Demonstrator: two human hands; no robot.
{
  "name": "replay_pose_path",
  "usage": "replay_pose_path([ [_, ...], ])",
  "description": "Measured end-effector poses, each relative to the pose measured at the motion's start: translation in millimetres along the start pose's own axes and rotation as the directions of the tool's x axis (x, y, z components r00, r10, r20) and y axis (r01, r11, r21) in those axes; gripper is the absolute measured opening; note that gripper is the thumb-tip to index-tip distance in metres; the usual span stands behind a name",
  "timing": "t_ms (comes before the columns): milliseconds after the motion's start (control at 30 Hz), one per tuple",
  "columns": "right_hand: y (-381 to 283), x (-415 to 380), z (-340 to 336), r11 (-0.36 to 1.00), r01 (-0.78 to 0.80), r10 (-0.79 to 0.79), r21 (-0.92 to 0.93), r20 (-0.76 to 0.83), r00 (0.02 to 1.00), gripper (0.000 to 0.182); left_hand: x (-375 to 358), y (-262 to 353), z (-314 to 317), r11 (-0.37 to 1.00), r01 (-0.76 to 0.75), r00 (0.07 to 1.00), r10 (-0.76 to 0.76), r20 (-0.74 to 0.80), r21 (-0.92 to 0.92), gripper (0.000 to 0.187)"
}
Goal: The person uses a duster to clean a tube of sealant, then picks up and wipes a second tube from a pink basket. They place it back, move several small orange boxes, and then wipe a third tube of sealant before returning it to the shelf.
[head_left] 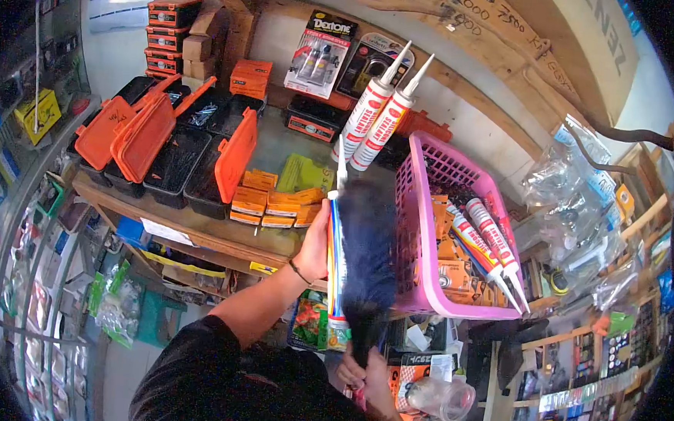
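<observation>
My left hand (316, 244) is wrapped round a silicone sealant tube (338, 265) with a white nozzle, held upright. Lower down, my right hand (364, 373) grips the black handle of a dark blue duster (373, 251), whose head is smeared by motion beside the tube. Two more sealant tubes (372, 120) stand on the shelf behind. To the right, a pink basket (422, 231) holds further sealant tubes (480, 238) and orange packets.
Black boxes with raised orange lids (147, 133) hold small dark pieces on the shelf's left. Small orange boxes (269, 202) lie near its front edge (166, 223). A Dextone pack (315, 59) leans at the back. Plastic bags (570, 186) hang at right; a clear jar (441, 400) lies below.
</observation>
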State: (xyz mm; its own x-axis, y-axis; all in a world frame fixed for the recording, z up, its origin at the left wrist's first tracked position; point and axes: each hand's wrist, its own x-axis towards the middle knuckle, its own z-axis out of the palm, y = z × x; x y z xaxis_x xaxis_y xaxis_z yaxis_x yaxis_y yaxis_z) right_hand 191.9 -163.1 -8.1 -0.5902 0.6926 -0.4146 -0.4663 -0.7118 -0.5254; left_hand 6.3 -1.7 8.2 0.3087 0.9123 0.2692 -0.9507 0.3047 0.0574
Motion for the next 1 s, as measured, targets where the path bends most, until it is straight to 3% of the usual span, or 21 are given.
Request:
replay_pose_path([
  [67,6,0,8,0.993,-0.051,0.056,-0.103,0.044,0.997,0.040,1,0,-9,0.999,-0.014,1.000,0.013,-0.009,-0.045,0.048],
  [100,9,0,17,0.988,-0.001,-0.027,-0.152,-0.179,0.983,0.039,5,1,-24,0.999,0.012,0.998,-0.014,0.063,0.031,0.046],
  [167,13,1,33,0.959,0.064,-0.214,-0.274,-0.564,0.797,0.037,7,6,-21,0.980,0.044,0.975,-0.084,0.204,0.192,0.042],
  [200,5,-1,9,0.985,0.080,-0.124,-0.150,-0.313,0.942,0.037,4,3,-20,0.994,0.037,0.996,-0.045,0.081,0.104,0.043],
  [233,-3,1,5,0.987,0.136,-0.139,-0.091,-0.030,0.990,0.040,-3,1,5,1.000,0.016,0.999,-0.016,-0.045,0.016,0.044],
  [300,-2,4,9,0.991,0.131,-0.131,0.020,-0.009,0.991,0.039,7,5,-29,0.988,0.086,0.974,-0.055,0.219,-0.131,0.049],
  [367,4,4,10,0.992,0.122,-0.123,-0.033,-0.011,0.992,0.039,0,3,3,0.999,0.022,0.994,-0.026,-0.106,-0.039,0.049],
  [400,7,4,10,0.990,0.110,-0.112,-0.088,-0.011,0.994,0.039,-4,5,11,0.997,0.078,0.988,-0.080,-0.132,-0.017,0.051],
  [433,7,4,11,0.990,0.111,-0.113,-0.090,-0.012,0.994,0.039,-5,6,10,0.997,0.078,0.988,-0.080,-0.130,-0.018,0.051],
  [500,1,2,12,0.989,0.127,-0.122,0.082,-0.067,0.990,0.039,-1,6,3,0.994,0.032,0.999,-0.032,0.006,-0.101,0.048],
  [533,0,7,7,0.984,0.123,-0.139,0.131,0.118,0.983,0.041,-1,9,-1,0.989,0.093,0.980,-0.071,0.184,-0.112,0.047],
  [567,4,6,6,0.983,0.129,-0.144,0.128,0.110,0.983,0.041,1,6,-3,0.998,0.036,0.999,-0.038,-0.027,-0.051,0.054],
  [667,12,9,14,0.996,0.076,-0.072,-0.046,0.086,0.994,0.038,-1,5,4,0.966,0.218,0.975,-0.223,-0.016,-0.140,0.058],
  [700,9,8,17,0.995,0.085,-0.081,-0.051,0.079,0.994,0.038,-4,4,-6,0.978,0.203,0.974,-0.206,-0.094,-0.043,0.059],
  [767,4,7,23,0.980,0.178,-0.178,-0.092,0.009,0.984,0.038,-7,3,2,0.982,0.162,0.984,-0.168,-0.058,-0.101,0.059],
  [900,11,10,16,0.988,0.134,-0.129,-0.076,0.065,0.990,0.038,-2,4,-5,0.984,0.145,0.989,-0.148,-0.024,-0.108,0.057],
  [967,4,7,21,0.991,0.093,-0.083,-0.101,0.099,0.992,0.035,-9,5,-14,0.963,0.263,0.961,-0.267,-0.075,-0.059,0.057],
  [1000,2,7,20,0.993,0.104,-0.101,-0.053,0.058,0.993,0.036,-5,1,-16,0.984,0.172,0.982,-0.175,-0.074,-0.046,0.058],
])
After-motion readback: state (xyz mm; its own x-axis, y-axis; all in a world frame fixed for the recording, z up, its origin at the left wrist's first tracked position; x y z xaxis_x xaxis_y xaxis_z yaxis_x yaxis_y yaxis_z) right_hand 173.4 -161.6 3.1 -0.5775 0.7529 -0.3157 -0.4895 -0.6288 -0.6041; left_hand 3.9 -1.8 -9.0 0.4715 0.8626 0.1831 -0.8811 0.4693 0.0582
